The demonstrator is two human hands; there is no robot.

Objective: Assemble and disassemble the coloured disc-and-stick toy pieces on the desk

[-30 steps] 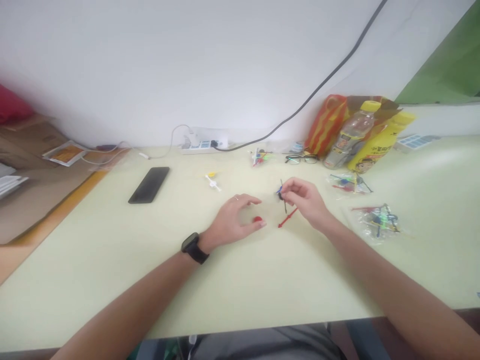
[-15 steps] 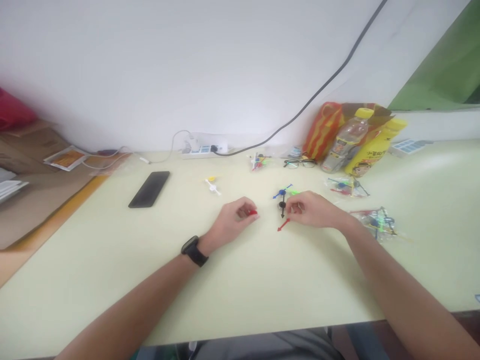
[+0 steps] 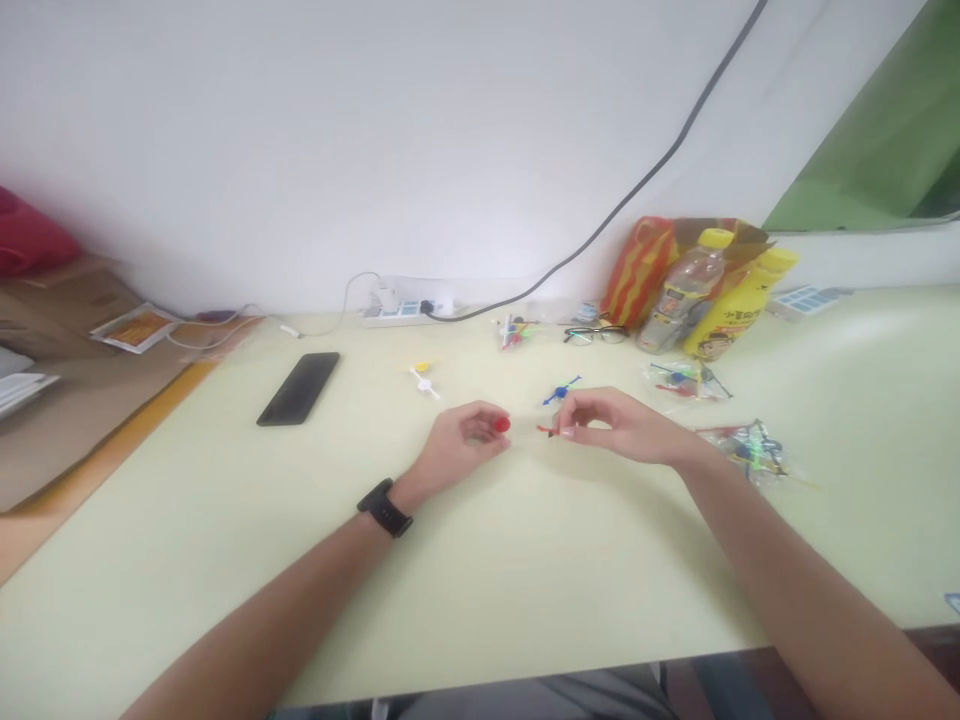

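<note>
My left hand (image 3: 457,445), with a black watch on its wrist, pinches a small red round piece (image 3: 502,424) at its fingertips, just above the pale yellow table (image 3: 480,580). My right hand (image 3: 611,425) faces it and pinches a thin red stick (image 3: 546,430) whose tip points at the red piece, a short gap apart. A blue stick piece (image 3: 560,390) lies on the table just behind my right hand's fingers.
A black phone (image 3: 298,388) lies to the left, a white and yellow stick piece (image 3: 423,378) behind the hands. Clear bags of coloured sticks (image 3: 746,445) sit to the right. Glasses (image 3: 595,333), bottles (image 3: 679,295) and a power strip (image 3: 401,310) line the wall.
My left hand picked the red round piece off the table and raised it. My right hand put down the black and blue piece, took the red stick and brought it toward the left hand.
</note>
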